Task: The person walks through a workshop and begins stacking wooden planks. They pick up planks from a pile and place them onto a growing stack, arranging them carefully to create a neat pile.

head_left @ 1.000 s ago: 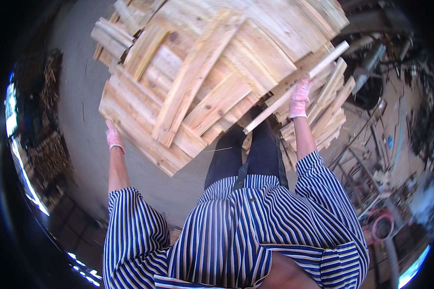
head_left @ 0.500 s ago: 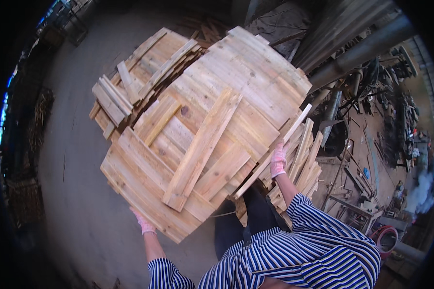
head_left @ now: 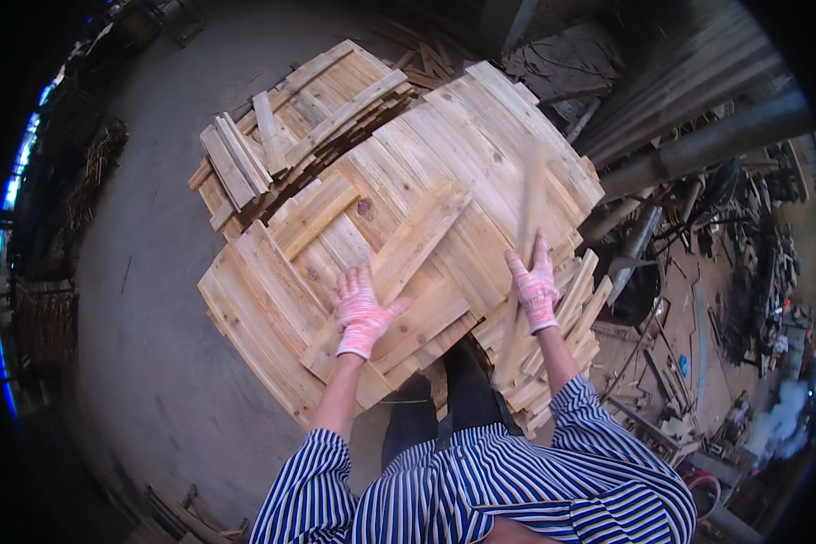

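Note:
A broad stack of pale wooden boards (head_left: 490, 118) lies before me. On it rests a loose diagonal plank (head_left: 423, 227), and my left hand (head_left: 363, 315) lies over that plank's near end with fingers spread. My right hand (head_left: 536, 288), in the same kind of pink-and-white knit glove, grips a narrow wooden strip (head_left: 532, 181) between thumb and fingers. The strip stands out lengthwise above the stack's right side and is blurred by motion. Beneath the left hand and beside it lies a short, wide board (head_left: 426, 319); the palm hides part of the plank.
Close to my right leg sits a pile of narrow wooden strips (head_left: 582, 304). Another board stack (head_left: 335, 91) stands beyond the first, at the far left, with loose pieces on top. A thick metal pipe (head_left: 707, 150) and scattered scrap lie to the right.
My left hand has come up from the stack's left near edge onto the diagonal plank. The right hand has lifted the strip from the stack's right edge and swung it more upright.

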The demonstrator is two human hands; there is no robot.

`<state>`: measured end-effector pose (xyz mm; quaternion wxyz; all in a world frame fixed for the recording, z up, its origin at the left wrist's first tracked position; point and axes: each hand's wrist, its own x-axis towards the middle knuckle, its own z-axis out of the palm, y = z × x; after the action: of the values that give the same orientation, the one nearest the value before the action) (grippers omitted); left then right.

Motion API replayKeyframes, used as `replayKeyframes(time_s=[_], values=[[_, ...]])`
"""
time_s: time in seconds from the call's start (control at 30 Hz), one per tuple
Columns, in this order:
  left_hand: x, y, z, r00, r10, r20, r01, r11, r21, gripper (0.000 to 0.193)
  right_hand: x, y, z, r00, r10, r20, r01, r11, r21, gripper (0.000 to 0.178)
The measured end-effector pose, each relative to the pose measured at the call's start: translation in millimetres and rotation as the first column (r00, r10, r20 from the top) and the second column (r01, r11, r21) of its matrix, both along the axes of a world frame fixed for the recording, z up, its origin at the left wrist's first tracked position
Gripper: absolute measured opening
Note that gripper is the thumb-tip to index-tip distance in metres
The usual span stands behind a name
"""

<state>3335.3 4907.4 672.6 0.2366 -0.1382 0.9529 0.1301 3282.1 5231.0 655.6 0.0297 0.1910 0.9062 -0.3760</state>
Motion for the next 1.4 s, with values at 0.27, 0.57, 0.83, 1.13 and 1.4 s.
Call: replayKeyframes(time_s=[0.27, 0.57, 0.83, 1.13, 1.4], values=[[-109, -76, -41, 0.934, 0.238, -0.265, -0.268, 0.960, -0.083, 0.116, -240, -61, 80, 0.647, 0.672, 0.361, -0.733, 0.416, 0.538, 0.093], [-224, -77, -41, 0.977, 0.036, -0.213, -0.044, 0.998, -0.034, 0.124, -373, -145, 2, 0.175, 0.932, 0.319, -0.837, -0.030, 0.547, 0.093], [-262, -29, -61, 0.941, 0.050, -0.336, -0.024, 0.996, 0.081, 0.116, -430, -83, -39, 0.422, 0.878, 0.223, -0.802, 0.248, 0.543, 0.079], [-131, -119, -60, 0.756, 0.266, -0.597, -0.175, 0.962, 0.207, 0.096, -114, -185, -7, -0.429, 0.900, 0.081, -0.842, -0.431, 0.325, 0.096], [21, -143, -54, 0.530, 0.795, -0.294, -0.094, 0.400, 0.912, 0.063, -88, -166, 27, -0.294, 0.949, -0.113, -0.909, -0.242, 0.339, 0.070]])
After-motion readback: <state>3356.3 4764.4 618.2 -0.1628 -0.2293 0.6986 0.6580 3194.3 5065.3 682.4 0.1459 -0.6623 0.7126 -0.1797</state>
